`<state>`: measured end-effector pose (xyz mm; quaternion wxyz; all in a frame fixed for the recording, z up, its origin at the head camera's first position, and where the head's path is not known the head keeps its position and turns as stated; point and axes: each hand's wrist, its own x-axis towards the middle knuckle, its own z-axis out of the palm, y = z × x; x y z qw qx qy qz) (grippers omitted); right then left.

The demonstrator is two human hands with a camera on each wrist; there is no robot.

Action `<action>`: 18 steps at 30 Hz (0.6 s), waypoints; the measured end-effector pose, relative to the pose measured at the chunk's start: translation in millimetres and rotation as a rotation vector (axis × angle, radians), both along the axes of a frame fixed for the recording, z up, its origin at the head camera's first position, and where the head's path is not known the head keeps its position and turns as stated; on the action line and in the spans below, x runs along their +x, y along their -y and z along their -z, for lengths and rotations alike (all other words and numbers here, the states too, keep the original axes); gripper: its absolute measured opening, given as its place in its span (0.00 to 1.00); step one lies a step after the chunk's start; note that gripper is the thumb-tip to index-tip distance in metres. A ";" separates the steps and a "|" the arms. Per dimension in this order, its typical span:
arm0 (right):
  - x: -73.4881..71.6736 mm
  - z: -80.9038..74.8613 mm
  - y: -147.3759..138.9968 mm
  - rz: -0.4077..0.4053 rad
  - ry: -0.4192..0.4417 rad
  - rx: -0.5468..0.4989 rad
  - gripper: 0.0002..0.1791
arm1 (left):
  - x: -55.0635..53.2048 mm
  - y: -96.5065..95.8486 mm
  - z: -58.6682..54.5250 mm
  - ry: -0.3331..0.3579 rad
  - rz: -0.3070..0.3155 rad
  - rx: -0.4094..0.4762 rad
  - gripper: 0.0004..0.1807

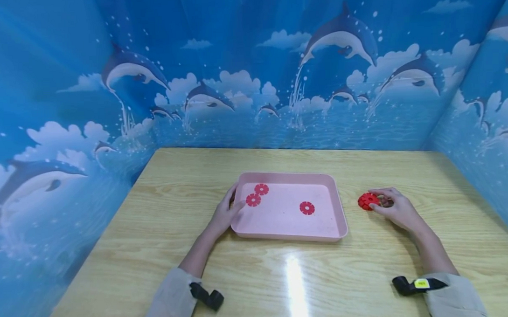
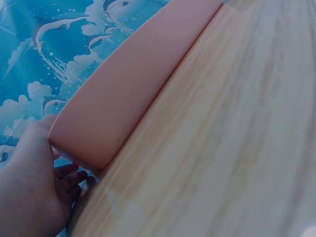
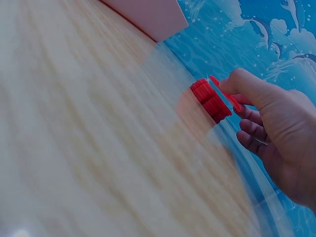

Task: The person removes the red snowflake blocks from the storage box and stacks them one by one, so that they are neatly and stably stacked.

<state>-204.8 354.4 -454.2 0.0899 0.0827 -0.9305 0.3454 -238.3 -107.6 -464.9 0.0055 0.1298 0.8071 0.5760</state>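
A shallow pink tray point(image 1: 290, 229) lies on the table, with three flat red notched discs inside. Two discs point(image 1: 253, 199) lie close together at its left, and another disc point(image 1: 307, 208) is right of the middle. My left hand point(image 1: 224, 215) grips the tray's left wall, thumb over the rim and fingers outside. To the right of the tray, my right hand point(image 1: 396, 210) pinches one red notched disc point(image 3: 232, 98) between thumb and fingers. That disc is tilted close over a stack of similar red discs point(image 3: 210, 101) standing on the table.
The wooden table point(image 1: 187, 179) extends around the tray on all sides. A blue dolphin-print curtain point(image 1: 242, 61) borders it at the back and both sides. Black straps with small cameras point(image 1: 206, 296) sit on both sleeves. Light glares off the tabletop in front of the tray.
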 end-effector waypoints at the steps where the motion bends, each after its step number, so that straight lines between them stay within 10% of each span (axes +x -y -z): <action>1: -0.1 0.2 0.0 -0.002 -0.004 0.000 0.23 | 0.7 -0.1 -1.6 0.004 0.003 0.003 0.33; 8: -0.8 1.2 0.2 -0.011 -0.002 -0.013 0.22 | 17.2 -3.6 -31.1 0.002 0.025 0.002 0.32; 18: -0.6 0.7 0.8 -0.014 0.001 -0.028 0.23 | 20.3 -5.0 -34.8 0.021 0.008 -0.016 0.32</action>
